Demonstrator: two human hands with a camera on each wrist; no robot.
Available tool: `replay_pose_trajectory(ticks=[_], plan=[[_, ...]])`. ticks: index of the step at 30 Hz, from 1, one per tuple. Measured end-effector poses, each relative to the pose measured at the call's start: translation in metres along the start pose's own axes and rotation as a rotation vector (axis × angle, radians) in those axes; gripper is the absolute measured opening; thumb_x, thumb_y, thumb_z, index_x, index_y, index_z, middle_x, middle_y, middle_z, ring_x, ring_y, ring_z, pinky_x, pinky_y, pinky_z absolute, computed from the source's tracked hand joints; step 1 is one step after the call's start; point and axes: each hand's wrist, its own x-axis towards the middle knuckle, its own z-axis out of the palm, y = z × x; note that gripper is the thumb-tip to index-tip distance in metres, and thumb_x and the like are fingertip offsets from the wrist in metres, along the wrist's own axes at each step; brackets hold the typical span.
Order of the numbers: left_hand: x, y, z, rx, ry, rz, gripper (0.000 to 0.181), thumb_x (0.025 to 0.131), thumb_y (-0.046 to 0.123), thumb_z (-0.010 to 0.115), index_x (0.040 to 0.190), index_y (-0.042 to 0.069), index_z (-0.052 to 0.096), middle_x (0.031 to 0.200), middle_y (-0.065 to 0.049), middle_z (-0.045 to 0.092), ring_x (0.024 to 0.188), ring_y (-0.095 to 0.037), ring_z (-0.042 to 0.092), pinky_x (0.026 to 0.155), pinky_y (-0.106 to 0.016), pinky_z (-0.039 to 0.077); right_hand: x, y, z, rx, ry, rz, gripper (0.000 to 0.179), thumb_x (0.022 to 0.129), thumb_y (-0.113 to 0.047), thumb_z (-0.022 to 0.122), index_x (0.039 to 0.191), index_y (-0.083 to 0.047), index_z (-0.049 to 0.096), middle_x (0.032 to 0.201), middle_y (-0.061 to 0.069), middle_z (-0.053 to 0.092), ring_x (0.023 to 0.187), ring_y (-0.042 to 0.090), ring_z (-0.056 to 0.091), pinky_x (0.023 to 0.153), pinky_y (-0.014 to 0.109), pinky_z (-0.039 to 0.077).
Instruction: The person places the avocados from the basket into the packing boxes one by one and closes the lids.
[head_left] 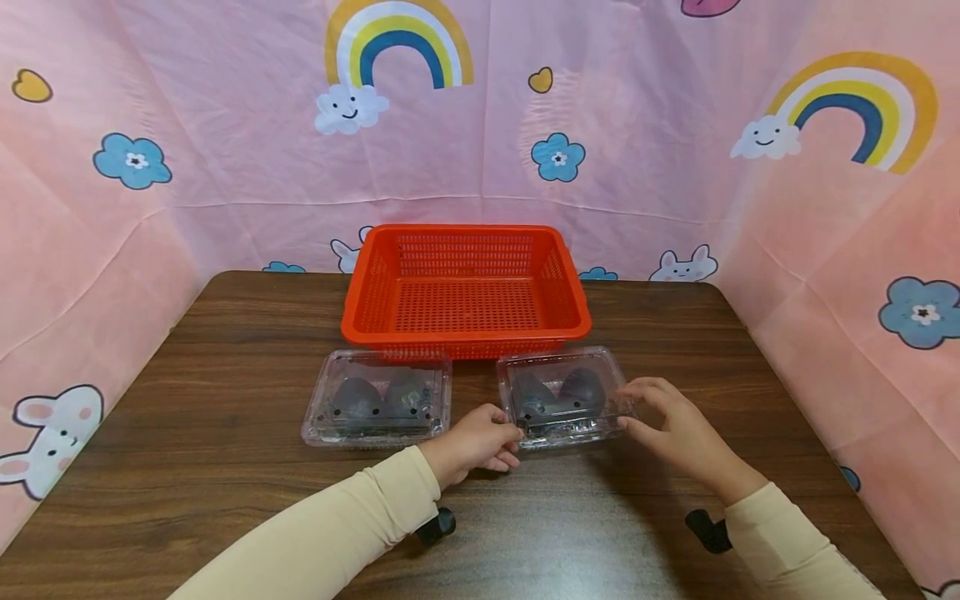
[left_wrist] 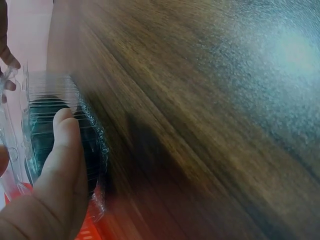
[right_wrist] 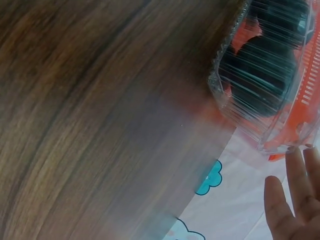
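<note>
Two clear plastic clamshell boxes with dark, egg-shaped things inside are on the table. My left hand point(head_left: 480, 442) holds the front left corner of the right clamshell box point(head_left: 558, 392), thumb against its side in the left wrist view. At that box's right edge is my right hand point(head_left: 678, 425), thumb and fingers spread apart. Its fingertips point(right_wrist: 295, 152) touch the rim in the right wrist view. The left clamshell box point(head_left: 378, 398) sits beside my left hand, untouched. What the dark contents are cannot be told through the plastic.
Behind both boxes stands an orange-red plastic basket point(head_left: 468, 337) with slotted walls and nothing inside. The brown wood-grain table point(head_left: 225, 400) is bounded by pink printed cloth point(head_left: 247, 133) at the back and sides.
</note>
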Motion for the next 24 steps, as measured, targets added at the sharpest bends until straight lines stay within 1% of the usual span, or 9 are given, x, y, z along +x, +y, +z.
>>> replay_pose_trajectory(ticks=[3, 6, 12, 15, 19, 24], plan=[[0.000, 0.001, 0.000, 0.005, 0.002, -0.002, 0.037, 0.096, 0.008, 0.052, 0.125, -0.012, 0.039, 0.097, -0.024, 0.059, 0.088, -0.039, 0.066, 0.076, -0.042, 0.057, 0.001, 0.001, -0.002, 0.024, 0.001, 0.031, 0.033, 0.091, -0.016, 0.068, 0.121, -0.005, 0.063, 0.125, 0.015, 0.055, 0.116, 0.035, 0.052, 0.089, 0.057, 0.046], [0.000, 0.000, 0.000, 0.009, -0.004, -0.003, 0.037, 0.097, 0.008, 0.051, 0.125, -0.012, 0.039, 0.096, -0.023, 0.059, 0.089, -0.040, 0.066, 0.077, -0.042, 0.057, 0.002, 0.003, -0.002, 0.035, 0.005, 0.047, 0.033, 0.091, -0.014, 0.067, 0.122, -0.003, 0.062, 0.125, 0.015, 0.055, 0.116, 0.035, 0.052, 0.090, 0.057, 0.045], [0.001, -0.002, -0.002, 0.010, -0.019, -0.013, 0.037, 0.096, 0.007, 0.052, 0.124, -0.012, 0.040, 0.095, -0.022, 0.059, 0.085, -0.035, 0.067, 0.078, -0.041, 0.057, 0.002, 0.005, -0.003, 0.044, 0.026, 0.069, 0.030, 0.089, -0.007, 0.067, 0.119, -0.001, 0.063, 0.120, 0.017, 0.057, 0.110, 0.035, 0.055, 0.089, 0.055, 0.046], [0.001, -0.002, -0.002, 0.011, -0.019, -0.016, 0.036, 0.095, 0.007, 0.053, 0.123, -0.012, 0.040, 0.095, -0.021, 0.059, 0.083, -0.032, 0.067, 0.078, -0.041, 0.057, 0.002, 0.007, -0.002, 0.045, 0.025, 0.099, 0.031, 0.089, -0.005, 0.066, 0.119, 0.000, 0.062, 0.120, 0.020, 0.057, 0.108, 0.037, 0.055, 0.088, 0.055, 0.046], [0.001, -0.002, -0.001, 0.011, -0.021, -0.018, 0.034, 0.096, 0.007, 0.052, 0.122, -0.011, 0.041, 0.096, -0.023, 0.059, 0.084, -0.033, 0.067, 0.077, -0.041, 0.057, 0.002, 0.009, -0.002, 0.067, -0.002, 0.158, 0.035, 0.091, -0.005, 0.064, 0.124, 0.003, 0.058, 0.123, 0.024, 0.055, 0.110, 0.041, 0.055, 0.089, 0.056, 0.047], [0.002, -0.003, 0.000, 0.011, -0.019, -0.015, 0.033, 0.096, 0.007, 0.051, 0.122, -0.011, 0.041, 0.096, -0.023, 0.059, 0.087, -0.036, 0.067, 0.077, -0.040, 0.057, 0.004, 0.012, -0.001, 0.099, -0.045, 0.212, 0.040, 0.092, -0.007, 0.061, 0.129, 0.005, 0.053, 0.122, 0.025, 0.055, 0.111, 0.042, 0.056, 0.087, 0.051, 0.048]])
